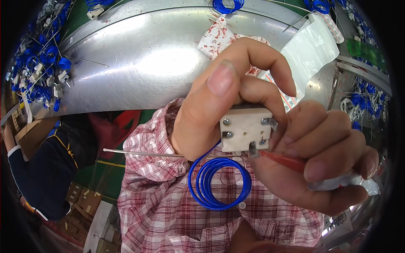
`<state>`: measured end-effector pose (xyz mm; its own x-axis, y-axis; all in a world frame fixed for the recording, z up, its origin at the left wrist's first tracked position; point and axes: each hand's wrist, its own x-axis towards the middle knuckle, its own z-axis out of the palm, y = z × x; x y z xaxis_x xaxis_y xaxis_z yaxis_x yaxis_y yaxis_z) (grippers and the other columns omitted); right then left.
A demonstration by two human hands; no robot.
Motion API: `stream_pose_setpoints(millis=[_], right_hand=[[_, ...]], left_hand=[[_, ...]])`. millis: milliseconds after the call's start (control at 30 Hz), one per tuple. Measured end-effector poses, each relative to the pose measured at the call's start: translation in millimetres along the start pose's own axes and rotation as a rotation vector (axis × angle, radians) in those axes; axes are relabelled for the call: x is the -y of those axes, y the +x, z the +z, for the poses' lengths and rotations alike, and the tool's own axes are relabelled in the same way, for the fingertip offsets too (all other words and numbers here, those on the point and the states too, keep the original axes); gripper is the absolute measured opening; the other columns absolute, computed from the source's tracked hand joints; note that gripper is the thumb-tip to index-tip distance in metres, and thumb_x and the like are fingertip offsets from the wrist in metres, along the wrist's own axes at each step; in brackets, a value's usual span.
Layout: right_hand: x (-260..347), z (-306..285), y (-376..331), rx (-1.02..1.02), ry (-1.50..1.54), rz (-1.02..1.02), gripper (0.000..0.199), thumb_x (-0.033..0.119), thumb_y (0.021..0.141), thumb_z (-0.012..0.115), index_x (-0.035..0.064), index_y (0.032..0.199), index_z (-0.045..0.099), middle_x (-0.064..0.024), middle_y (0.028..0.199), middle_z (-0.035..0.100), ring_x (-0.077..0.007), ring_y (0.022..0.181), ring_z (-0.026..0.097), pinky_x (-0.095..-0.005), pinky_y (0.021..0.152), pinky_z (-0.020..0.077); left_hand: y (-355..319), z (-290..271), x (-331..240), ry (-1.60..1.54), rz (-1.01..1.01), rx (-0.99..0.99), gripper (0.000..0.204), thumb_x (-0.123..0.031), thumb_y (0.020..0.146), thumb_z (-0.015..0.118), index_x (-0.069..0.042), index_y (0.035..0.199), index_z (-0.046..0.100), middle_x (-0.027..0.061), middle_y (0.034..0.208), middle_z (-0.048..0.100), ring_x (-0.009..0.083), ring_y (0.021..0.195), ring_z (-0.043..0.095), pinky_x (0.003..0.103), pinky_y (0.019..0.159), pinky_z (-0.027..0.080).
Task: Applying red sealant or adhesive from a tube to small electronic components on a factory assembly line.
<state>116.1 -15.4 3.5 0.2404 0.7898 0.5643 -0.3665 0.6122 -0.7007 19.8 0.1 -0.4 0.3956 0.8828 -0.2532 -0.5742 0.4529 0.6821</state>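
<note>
Biggest thing we've got in view is the curved, shiny sheet-metal work surface (pixel 139 55) running across the top. Under it, filling the lower middle, is our own red-and-white checked shirt sleeve (pixel 168 202). Off to the lower left a person in a dark blue top with yellow piping (pixel 46 173) is bent over next to brown cardboard boxes (pixel 84 202) on the floor.

Then the hands, right up close to the camera. Our left hand (pixel 219 97) is clamped around the small off-white square plastic switch body with metal screws and tabs (pixel 246 128), thumb on the near side and curled fingers over the top and far edge, so that part sits dead centre, held in the air between both hands. Our right hand (pixel 325 164) is pinched shut around the red-handled screwdriver (pixel 287 162), whose tip touches the bottom edge of the switch body.

Hanging just below is the coil of thin blue tube (pixel 219 183), with a thin straight metal probe (pixel 143 154) sticking out to the left.

Smaller stuff: heaps of similar blue coils (pixel 42 71) on the left, clear plastic bags (pixel 310 50) top right.
</note>
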Motion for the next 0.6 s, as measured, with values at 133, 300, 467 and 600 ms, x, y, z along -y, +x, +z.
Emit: stream_pose_setpoints(millis=[133, 300, 467, 600], right_hand=[[-2, -1, 1, 0.016, 0.057, -0.022, 0.043, 0.039, 0.087, 0.034, -0.0003, 0.101, 0.046, -0.0038, 0.067, 0.047, -0.0116, 0.048, 0.032, -0.025, 0.043, 0.0298], [-3, -12, 10, -0.227, 0.128, -0.058, 0.031, 0.034, 0.084, 0.043, 0.0044, 0.085, 0.051, -0.0038, 0.064, 0.046, -0.0095, 0.047, 0.03, -0.0236, 0.044, 0.024], [-1, -47, 20, -0.655, -0.047, -0.179, 0.019, 0.027, 0.077, 0.052, 0.0092, 0.073, 0.047, -0.0012, 0.055, 0.042, -0.0111, 0.045, 0.03, -0.0242, 0.044, 0.0237], [0, -78, 25, -0.781, -0.341, -0.272, 0.022, 0.032, 0.078, 0.048, 0.0106, 0.08, 0.046, -0.0013, 0.063, 0.044, -0.0118, 0.049, 0.033, -0.0225, 0.043, 0.0274]], left_hand=[[4, -1, -2, -0.005, -0.041, 0.0, 0.057, -0.055, 0.085, 0.02, 0.0, 0.092, 0.036, 0.0136, 0.055, 0.052, 0.0111, 0.04, 0.042, 0.021, 0.039, 0.033], [10, -16, -6, 0.062, -0.004, 0.063, 0.055, -0.051, 0.086, 0.019, 0.0, 0.098, 0.036, 0.0164, 0.063, 0.053, 0.0129, 0.045, 0.045, 0.022, 0.043, 0.036], [6, -55, -12, -0.143, 0.057, 0.01, 0.043, -0.034, 0.086, 0.028, -0.003, 0.117, 0.027, 0.0175, 0.102, 0.046, 0.0192, 0.074, 0.049, 0.029, 0.06, 0.041], [-4, -64, -20, -0.153, 0.073, -0.028, 0.049, -0.017, 0.077, 0.04, -0.006, 0.122, 0.022, 0.0124, 0.109, 0.041, 0.0224, 0.093, 0.047, 0.035, 0.071, 0.041]])
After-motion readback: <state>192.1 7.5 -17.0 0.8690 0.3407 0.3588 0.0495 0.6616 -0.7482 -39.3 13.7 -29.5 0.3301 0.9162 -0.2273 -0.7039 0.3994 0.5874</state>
